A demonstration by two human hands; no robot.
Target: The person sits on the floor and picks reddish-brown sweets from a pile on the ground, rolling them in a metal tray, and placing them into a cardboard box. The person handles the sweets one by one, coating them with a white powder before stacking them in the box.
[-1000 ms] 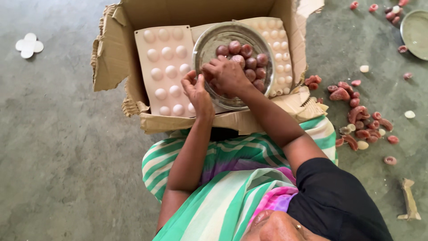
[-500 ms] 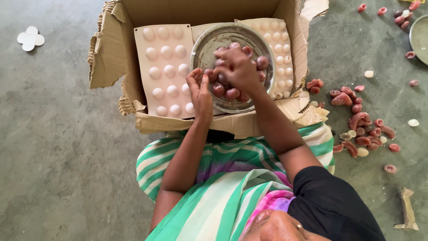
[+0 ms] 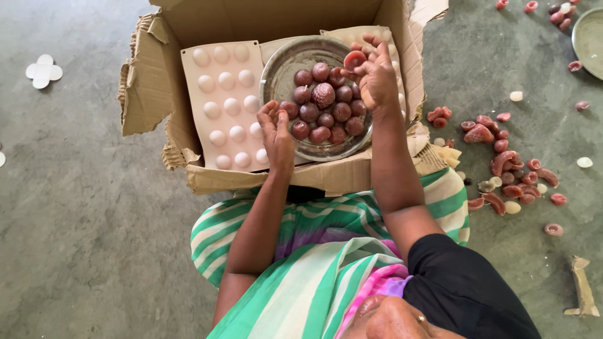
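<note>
The right hand (image 3: 375,75) has lifted out of the heap it was digging in half a second ago and now hangs over the far right rim of the metal bowl (image 3: 276,69), its fingers (image 3: 366,47) pinched around one reddish cup-shaped piece (image 3: 354,59) held hollow side up. The bowl has been uncovered by that move, so the pile of dark reddish-brown balls (image 3: 323,107) inside it shows whole, one larger speckled ball sitting on top near the middle. From the head view, the left hand (image 3: 275,132) rests at the near left edge of the bowl, fingers curled in around a ball (image 3: 288,110) at the rim; they seem to grip it, though the palm hides part of the hold. The bowl sits inside a torn cardboard box (image 3: 151,94) on the floor, lying over two pale moulded trays: one tray (image 3: 223,103) to the left with rows of round white domes, the other tray (image 3: 396,69) peeking out behind the right hand. On the concrete floor (image 3: 75,220) to the right of the box lies a scatter of red shells and pale bits (image 3: 509,169), and the edge of a second metal dish (image 3: 589,37) shows at the top right corner. A white four-lobed piece (image 3: 41,71) lies well apart on the left. The person's lap is draped in green and white striped cloth (image 3: 314,251).
</note>
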